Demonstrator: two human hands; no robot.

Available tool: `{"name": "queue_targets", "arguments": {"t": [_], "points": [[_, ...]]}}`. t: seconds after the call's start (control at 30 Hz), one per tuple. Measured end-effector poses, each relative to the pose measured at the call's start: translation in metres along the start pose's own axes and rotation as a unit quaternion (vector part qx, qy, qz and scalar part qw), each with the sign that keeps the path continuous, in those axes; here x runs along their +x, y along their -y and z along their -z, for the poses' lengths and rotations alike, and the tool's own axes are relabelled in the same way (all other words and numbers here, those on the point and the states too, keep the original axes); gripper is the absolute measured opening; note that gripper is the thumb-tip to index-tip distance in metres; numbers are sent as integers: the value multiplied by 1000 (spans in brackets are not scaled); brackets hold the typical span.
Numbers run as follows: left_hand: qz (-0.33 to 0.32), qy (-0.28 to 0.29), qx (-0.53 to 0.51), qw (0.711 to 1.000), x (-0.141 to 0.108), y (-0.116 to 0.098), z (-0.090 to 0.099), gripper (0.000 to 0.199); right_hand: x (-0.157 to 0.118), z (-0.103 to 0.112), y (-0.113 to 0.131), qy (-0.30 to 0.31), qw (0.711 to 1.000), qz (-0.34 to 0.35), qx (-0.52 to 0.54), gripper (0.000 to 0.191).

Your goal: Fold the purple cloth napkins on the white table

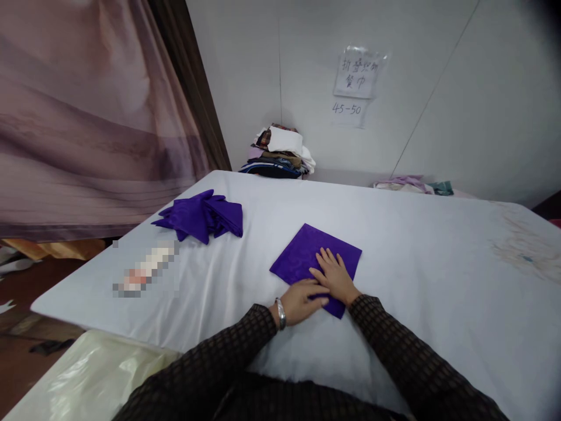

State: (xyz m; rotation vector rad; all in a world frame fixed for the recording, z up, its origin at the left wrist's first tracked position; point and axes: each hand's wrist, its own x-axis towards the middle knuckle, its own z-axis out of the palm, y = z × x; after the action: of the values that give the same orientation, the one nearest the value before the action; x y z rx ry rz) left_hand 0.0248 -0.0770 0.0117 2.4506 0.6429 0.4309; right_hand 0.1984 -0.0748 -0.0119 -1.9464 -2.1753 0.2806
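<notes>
A folded purple napkin [302,251] lies flat on the white-covered table in front of me, one corner pointing toward my body. My right hand [335,278] rests palm down on its right part, fingers stretched out and spread. Beside it, my left hand [302,301], with a silver bracelet at the wrist, lies over the napkin's lower left edge. The left thumb and fingers are apart, and no grip on the cloth shows. Part of the napkin is hidden under both hands.
More folded purple napkins [199,216] are heaped at the table's left. A blurred-out item [146,269] lies nearer me. Stacked clothes [280,155] stand behind the white tablecloth [421,280], by the wall with paper signs [356,76]. A curtain [96,117] hangs left; clear plastic [105,374] lies lower left.
</notes>
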Motion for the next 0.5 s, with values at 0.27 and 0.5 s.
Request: {"name": "queue_targets", "arguments": {"t": [0.27,0.5], "points": [[212,-13,228,950,6,56,24,73,-1,-4,5,-18,999,3,-46,77],[249,-3,225,942,-5,65,22,76,-1,-3,5,-18,999,2,-44,79]]}}
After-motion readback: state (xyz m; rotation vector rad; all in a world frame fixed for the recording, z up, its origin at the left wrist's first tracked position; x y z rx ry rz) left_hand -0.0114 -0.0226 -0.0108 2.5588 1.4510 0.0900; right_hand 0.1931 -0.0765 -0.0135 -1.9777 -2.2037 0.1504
